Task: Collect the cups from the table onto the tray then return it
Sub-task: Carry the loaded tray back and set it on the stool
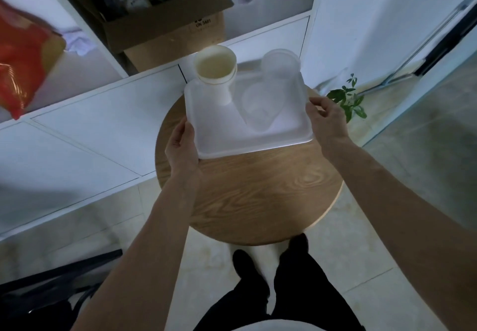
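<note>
A white rectangular tray is above the far half of a round wooden table. On the tray stand a cream paper cup at the far left and a clear plastic cup at the far right. My left hand grips the tray's left edge. My right hand holds the tray's right edge, fingers partly curled around the rim.
White cabinets run along the left and behind the table. An open cardboard box sits on a shelf beyond the tray. A red bag lies at the far left. A small green plant stands right of the table. My feet are below the table's near edge.
</note>
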